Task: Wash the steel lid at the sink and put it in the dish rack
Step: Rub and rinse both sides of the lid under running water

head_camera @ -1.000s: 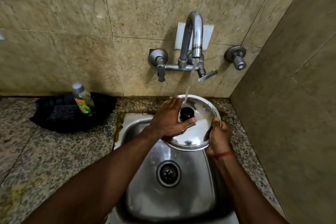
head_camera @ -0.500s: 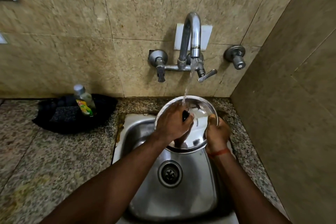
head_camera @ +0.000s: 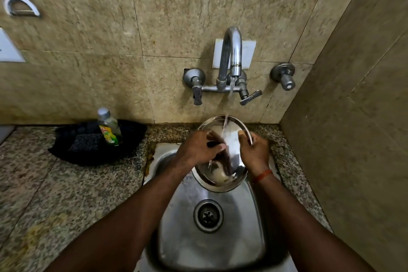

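The round steel lid (head_camera: 230, 139) is tilted up over the far end of the steel sink (head_camera: 187, 238), its shiny face toward me. Water from the tap (head_camera: 231, 55) runs onto its upper part. My left hand (head_camera: 198, 149) lies across the lid's left side, fingers curled over its black knob, which is mostly hidden. My right hand (head_camera: 254, 152) grips the lid's right rim, thumb over the edge. No dish rack is in view.
A dish-soap bottle (head_camera: 109, 127) stands in a black tray (head_camera: 97, 141) with a scrub pad on the granite counter (head_camera: 55, 194) to the left. Tiled walls close in behind and on the right. The drain (head_camera: 208, 215) lies below the lid.
The lid has tipped from nearly flat to steeply tilted under the stream. My left hand has closed over the knob, and my right hand has shifted up along the right rim.
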